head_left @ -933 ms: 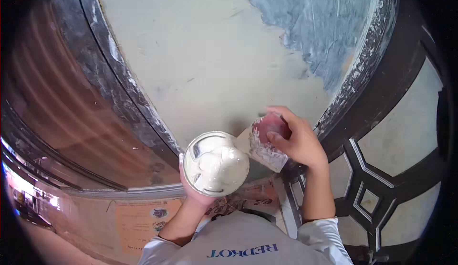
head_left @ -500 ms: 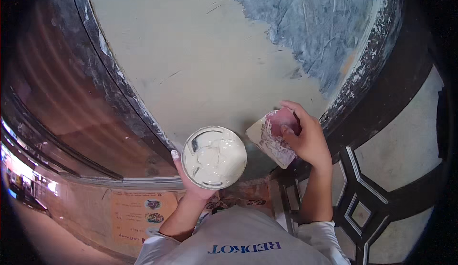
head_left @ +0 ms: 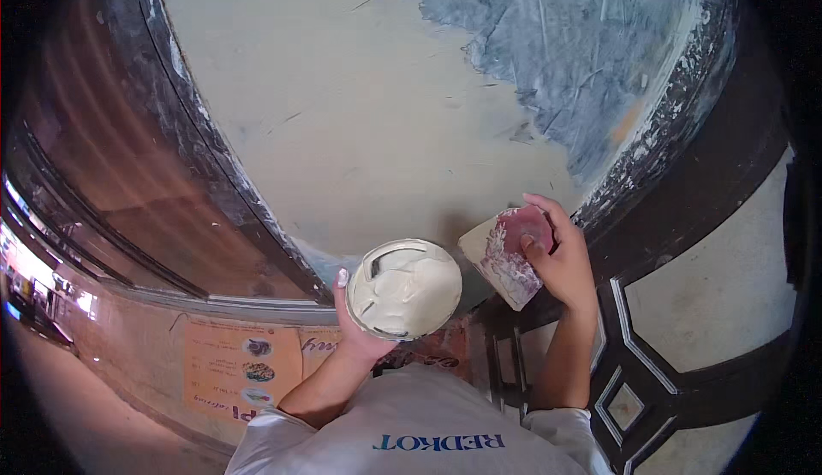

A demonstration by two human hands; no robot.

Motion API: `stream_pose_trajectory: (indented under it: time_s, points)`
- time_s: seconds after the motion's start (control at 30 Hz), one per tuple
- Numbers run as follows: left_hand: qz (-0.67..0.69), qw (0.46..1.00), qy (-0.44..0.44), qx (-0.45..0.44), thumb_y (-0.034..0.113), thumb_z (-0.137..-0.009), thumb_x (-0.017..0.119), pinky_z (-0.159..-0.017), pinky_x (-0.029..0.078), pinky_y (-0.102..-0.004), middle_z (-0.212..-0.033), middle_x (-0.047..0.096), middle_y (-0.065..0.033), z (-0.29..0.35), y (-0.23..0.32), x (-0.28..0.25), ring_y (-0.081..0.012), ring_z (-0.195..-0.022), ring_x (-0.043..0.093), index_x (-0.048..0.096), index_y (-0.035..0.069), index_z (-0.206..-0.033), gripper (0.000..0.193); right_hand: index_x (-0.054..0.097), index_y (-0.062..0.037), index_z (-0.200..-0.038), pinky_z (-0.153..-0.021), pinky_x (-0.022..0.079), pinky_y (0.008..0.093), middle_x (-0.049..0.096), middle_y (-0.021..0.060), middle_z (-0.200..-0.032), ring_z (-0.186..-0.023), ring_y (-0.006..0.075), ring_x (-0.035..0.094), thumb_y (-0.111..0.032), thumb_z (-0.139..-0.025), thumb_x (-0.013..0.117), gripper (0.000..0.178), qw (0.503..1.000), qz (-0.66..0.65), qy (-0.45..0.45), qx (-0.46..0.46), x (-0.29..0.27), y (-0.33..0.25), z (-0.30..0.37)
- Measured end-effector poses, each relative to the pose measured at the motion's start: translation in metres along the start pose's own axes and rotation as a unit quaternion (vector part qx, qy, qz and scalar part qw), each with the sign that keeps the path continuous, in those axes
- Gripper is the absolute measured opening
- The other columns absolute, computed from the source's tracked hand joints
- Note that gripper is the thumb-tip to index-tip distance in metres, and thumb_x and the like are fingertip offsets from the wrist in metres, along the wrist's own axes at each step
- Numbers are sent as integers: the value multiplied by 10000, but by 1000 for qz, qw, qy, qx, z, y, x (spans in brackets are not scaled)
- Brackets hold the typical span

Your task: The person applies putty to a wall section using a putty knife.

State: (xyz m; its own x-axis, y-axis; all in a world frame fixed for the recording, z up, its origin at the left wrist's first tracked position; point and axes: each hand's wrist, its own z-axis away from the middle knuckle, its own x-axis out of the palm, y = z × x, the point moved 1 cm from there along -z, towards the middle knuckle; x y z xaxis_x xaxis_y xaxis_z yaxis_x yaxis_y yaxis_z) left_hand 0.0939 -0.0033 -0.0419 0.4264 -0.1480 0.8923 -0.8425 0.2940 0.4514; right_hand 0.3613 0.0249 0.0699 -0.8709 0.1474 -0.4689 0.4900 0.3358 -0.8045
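Observation:
My left hand [head_left: 364, 342] holds up a round tub [head_left: 460, 292] from its left and lower side, thumb against the rim. Thick, cream-coloured putty [head_left: 419, 291] fills it, its surface swirled and smooth. In my right hand [head_left: 567, 270] is a flat pink-red putty spreader [head_left: 511, 257], gripped between thumb and fingers at its right side. Cream putty is smeared across the blade and coats its left corner. The blade is apart from the tub, just to its right. Beyond both hands stands a flat surface with a cream coat [head_left: 325, 124] over most of it.
A bare blue-grey patch [head_left: 565, 47] remains uncoated at the upper right. Dark, paint-splashed frames border the surface, left [head_left: 205, 124] and right [head_left: 668, 107]. A dark grille with pale panels [head_left: 702, 321] stands at right. An orange poster [head_left: 231, 364] is at lower left.
The tub and spreader have both shifted slightly right and nearer to me, still in my hands. The tub appears tilted a little differently. The view has turned slightly.

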Motion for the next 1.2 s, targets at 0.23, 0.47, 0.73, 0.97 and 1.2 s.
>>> stream_pose_trajectory:
  time_s: [0.23, 0.47, 0.73, 0.97, 1.2]
  points:
    - [113, 993, 0, -30, 704, -873, 395, -1128, 330, -558, -1540, 372, -137, -5, -11, -7, -364, -1386, 392, 359, 135, -1507, 853, 542, -54, -1307, -922, 481, 311, 694, 129, -1095, -1038, 192, 661, 50, -811, 616, 511, 999, -33, 0, -3, -5, 14, 4]
    - [121, 992, -40, 20, 706, -891, 372, -1144, 304, -563, -1561, 343, -124, 4, 0, 7, -369, -1404, 363, 347, 150, -1518, 839, 551, -65, -1302, -927, 478, 311, 691, 119, -1113, -1048, 192, 654, 54, -806, 619, 514, 999, -47, 3, 1, -2, 19, 3]
    - [210, 976, -31, 42, 482, -993, 367, -1155, 281, -578, -1561, 355, -128, 12, 27, -19, -364, -1411, 365, 362, 132, -1511, 625, 567, -76, -1287, -904, 483, 309, 692, 106, -1078, -1009, 180, 651, 27, -805, 627, 497, 999, -52, -5, 3, 30, 3, -5]
    - [311, 949, -39, 33, 459, -1001, 359, -1165, 268, -569, -1550, 371, -130, 17, 49, -18, -357, -1415, 360, 383, 124, -1495, 597, 574, -58, -1271, -862, 478, 289, 684, 97, -1032, -932, 156, 622, 4, -800, 623, 477, 999, -44, -4, -13, 53, -13, -12]
    - [346, 933, -95, -11, 480, -1010, 302, -1170, 250, -587, -1560, 348, -128, 22, 69, -21, -370, -1426, 336, 356, 146, -1510, 603, 569, -51, -1276, -875, 479, 299, 668, 108, -1060, -946, 160, 617, 24, -760, 593, 521, 998, -60, 11, -33, 70, -22, -13]
